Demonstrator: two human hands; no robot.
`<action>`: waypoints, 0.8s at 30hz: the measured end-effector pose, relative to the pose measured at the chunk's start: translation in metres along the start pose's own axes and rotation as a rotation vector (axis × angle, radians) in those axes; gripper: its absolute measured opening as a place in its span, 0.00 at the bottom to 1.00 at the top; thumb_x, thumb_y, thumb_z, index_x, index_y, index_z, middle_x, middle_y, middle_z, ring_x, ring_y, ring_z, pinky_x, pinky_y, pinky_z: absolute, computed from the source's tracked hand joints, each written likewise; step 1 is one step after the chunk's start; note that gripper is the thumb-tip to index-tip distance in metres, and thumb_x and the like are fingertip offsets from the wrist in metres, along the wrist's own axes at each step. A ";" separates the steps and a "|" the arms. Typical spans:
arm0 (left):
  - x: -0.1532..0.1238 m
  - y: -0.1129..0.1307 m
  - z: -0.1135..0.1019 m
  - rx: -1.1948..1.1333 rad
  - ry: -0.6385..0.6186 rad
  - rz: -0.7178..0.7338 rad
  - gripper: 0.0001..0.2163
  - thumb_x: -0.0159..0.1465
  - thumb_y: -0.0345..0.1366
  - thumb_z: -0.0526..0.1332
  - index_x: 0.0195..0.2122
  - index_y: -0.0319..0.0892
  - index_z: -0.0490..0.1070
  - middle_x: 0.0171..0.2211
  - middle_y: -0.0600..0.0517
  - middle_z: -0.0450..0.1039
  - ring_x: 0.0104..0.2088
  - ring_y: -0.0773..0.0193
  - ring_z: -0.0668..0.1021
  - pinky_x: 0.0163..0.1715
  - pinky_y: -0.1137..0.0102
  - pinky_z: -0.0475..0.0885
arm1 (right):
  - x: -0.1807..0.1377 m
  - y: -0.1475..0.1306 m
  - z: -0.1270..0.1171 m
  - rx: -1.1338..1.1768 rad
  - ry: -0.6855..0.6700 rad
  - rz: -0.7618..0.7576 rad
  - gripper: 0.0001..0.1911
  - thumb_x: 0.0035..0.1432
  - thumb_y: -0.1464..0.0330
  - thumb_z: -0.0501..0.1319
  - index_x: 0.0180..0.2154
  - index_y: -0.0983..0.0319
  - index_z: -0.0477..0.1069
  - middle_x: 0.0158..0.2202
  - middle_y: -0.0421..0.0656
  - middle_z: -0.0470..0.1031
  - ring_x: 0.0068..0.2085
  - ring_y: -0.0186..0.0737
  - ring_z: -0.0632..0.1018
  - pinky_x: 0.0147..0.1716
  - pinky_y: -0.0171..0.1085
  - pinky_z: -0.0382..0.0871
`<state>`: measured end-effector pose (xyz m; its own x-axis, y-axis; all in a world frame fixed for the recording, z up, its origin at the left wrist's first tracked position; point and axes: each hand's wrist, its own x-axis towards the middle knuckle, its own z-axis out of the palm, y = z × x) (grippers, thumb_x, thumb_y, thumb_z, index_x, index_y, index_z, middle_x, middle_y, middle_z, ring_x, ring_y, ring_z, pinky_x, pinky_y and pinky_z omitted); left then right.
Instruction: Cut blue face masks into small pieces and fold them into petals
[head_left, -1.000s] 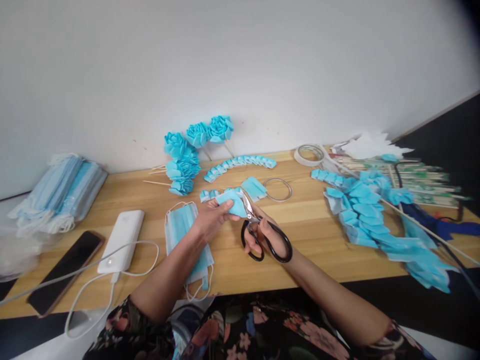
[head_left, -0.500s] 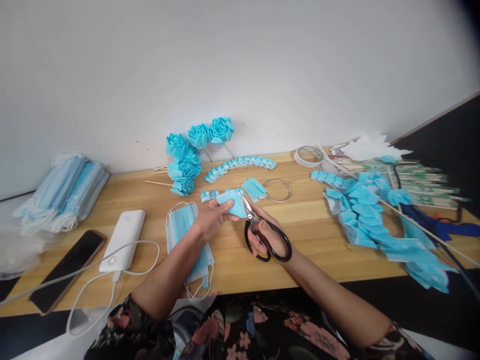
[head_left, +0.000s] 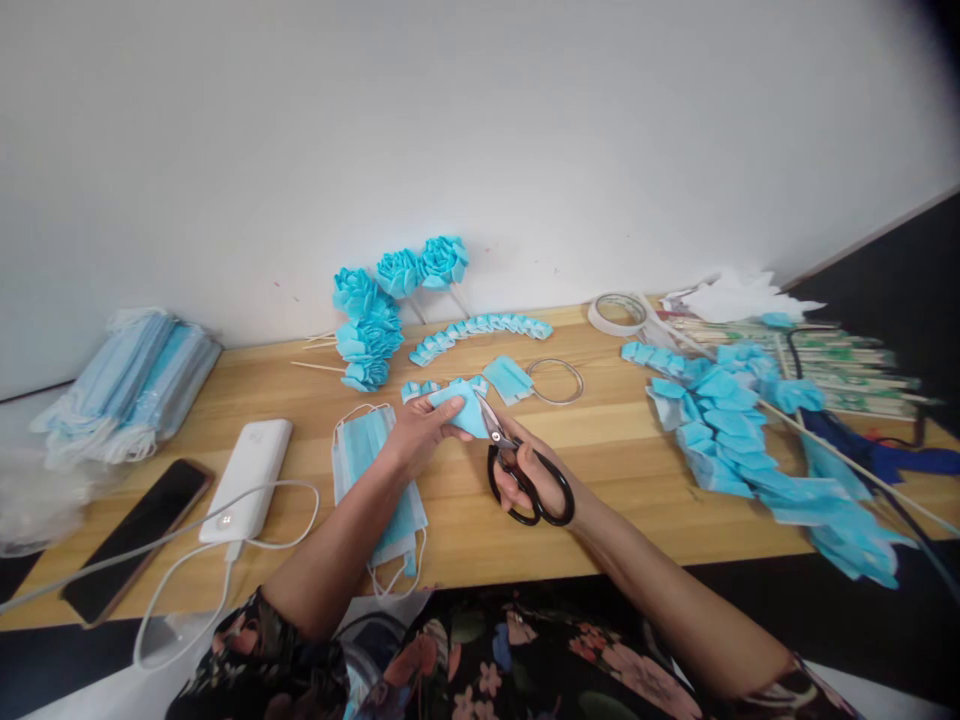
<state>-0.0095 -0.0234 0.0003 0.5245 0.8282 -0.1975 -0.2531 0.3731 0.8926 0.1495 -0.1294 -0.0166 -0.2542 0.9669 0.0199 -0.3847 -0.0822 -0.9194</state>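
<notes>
Between thumb and fingers, my left hand (head_left: 424, 432) pinches a piece of light blue mask fabric (head_left: 471, 410). My right hand (head_left: 538, 470) grips black-handled scissors (head_left: 496, 437), and their blades lie at the right edge of that fabric. Just behind it, a short pleated blue strip (head_left: 421, 391) is partly covered by the fabric and my left hand. A small blue fabric piece (head_left: 508, 379) lies on the table beside a thin ring (head_left: 556, 381). Under my left forearm, face masks (head_left: 367, 450) with white ear loops are partly hidden.
Blue fabric flowers (head_left: 369, 330) on sticks stand at the back, near a curved pleated strip (head_left: 484, 328). A tape roll (head_left: 617, 313) and long blue strips (head_left: 720, 430) are to the right. Leftward are stacked masks (head_left: 135, 385), a power bank (head_left: 246, 482) with cable and a phone (head_left: 139, 540).
The scissors have shifted slightly left, and their handles are closer together. The fabric in my left hand has tilted a little. Other things stay in place.
</notes>
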 end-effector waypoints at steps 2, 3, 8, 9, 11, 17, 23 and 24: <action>0.000 0.001 0.000 0.015 0.003 0.013 0.17 0.49 0.44 0.73 0.31 0.34 0.79 0.28 0.47 0.79 0.26 0.65 0.78 0.24 0.73 0.76 | 0.000 0.001 -0.001 0.023 -0.048 0.000 0.46 0.57 0.40 0.54 0.67 0.58 0.48 0.22 0.32 0.65 0.15 0.26 0.62 0.26 0.36 0.74; -0.001 0.001 0.001 0.022 0.002 0.015 0.17 0.49 0.45 0.73 0.31 0.34 0.79 0.28 0.47 0.79 0.26 0.65 0.78 0.24 0.72 0.76 | 0.000 0.002 -0.002 0.036 -0.070 -0.005 0.46 0.56 0.40 0.54 0.67 0.58 0.47 0.23 0.32 0.66 0.16 0.26 0.63 0.28 0.37 0.75; -0.002 0.003 0.001 0.042 -0.030 0.027 0.18 0.49 0.46 0.73 0.31 0.34 0.79 0.27 0.47 0.79 0.26 0.64 0.79 0.24 0.72 0.75 | 0.000 0.002 -0.004 0.083 -0.136 -0.008 0.44 0.58 0.41 0.53 0.67 0.57 0.46 0.24 0.33 0.66 0.18 0.27 0.64 0.33 0.40 0.75; -0.002 0.002 0.001 0.048 -0.040 0.033 0.18 0.50 0.46 0.73 0.31 0.34 0.79 0.28 0.47 0.79 0.26 0.64 0.79 0.24 0.72 0.75 | 0.000 0.003 -0.005 0.091 -0.140 -0.003 0.44 0.58 0.41 0.53 0.67 0.57 0.47 0.24 0.33 0.66 0.18 0.27 0.64 0.33 0.40 0.75; -0.002 0.001 0.001 0.068 -0.057 0.042 0.17 0.51 0.45 0.72 0.32 0.35 0.80 0.28 0.47 0.79 0.26 0.64 0.78 0.25 0.72 0.76 | 0.000 0.003 -0.005 0.100 -0.138 -0.002 0.42 0.59 0.42 0.52 0.67 0.57 0.48 0.24 0.33 0.67 0.18 0.27 0.64 0.33 0.40 0.75; -0.003 -0.006 0.003 0.121 -0.090 0.013 0.17 0.51 0.46 0.72 0.29 0.35 0.79 0.25 0.48 0.78 0.25 0.65 0.77 0.26 0.72 0.76 | -0.001 0.005 -0.005 0.130 -0.103 -0.018 0.42 0.60 0.44 0.53 0.67 0.57 0.47 0.24 0.34 0.67 0.18 0.28 0.65 0.33 0.42 0.76; -0.003 -0.005 0.006 0.096 -0.071 0.004 0.19 0.49 0.48 0.72 0.28 0.35 0.77 0.24 0.49 0.77 0.24 0.66 0.77 0.26 0.72 0.75 | -0.001 0.003 -0.002 0.131 -0.032 -0.067 0.39 0.61 0.46 0.55 0.67 0.57 0.49 0.25 0.34 0.68 0.18 0.27 0.65 0.31 0.40 0.76; -0.003 -0.004 0.007 0.097 -0.071 0.003 0.19 0.49 0.49 0.72 0.28 0.35 0.77 0.24 0.49 0.77 0.24 0.66 0.77 0.26 0.72 0.75 | -0.001 0.002 -0.002 0.125 -0.022 -0.076 0.38 0.61 0.47 0.55 0.66 0.57 0.51 0.24 0.34 0.68 0.18 0.27 0.65 0.30 0.39 0.75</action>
<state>-0.0046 -0.0303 -0.0001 0.5812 0.7962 -0.1683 -0.1771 0.3257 0.9287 0.1505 -0.1304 -0.0192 -0.2395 0.9660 0.0972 -0.5107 -0.0402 -0.8588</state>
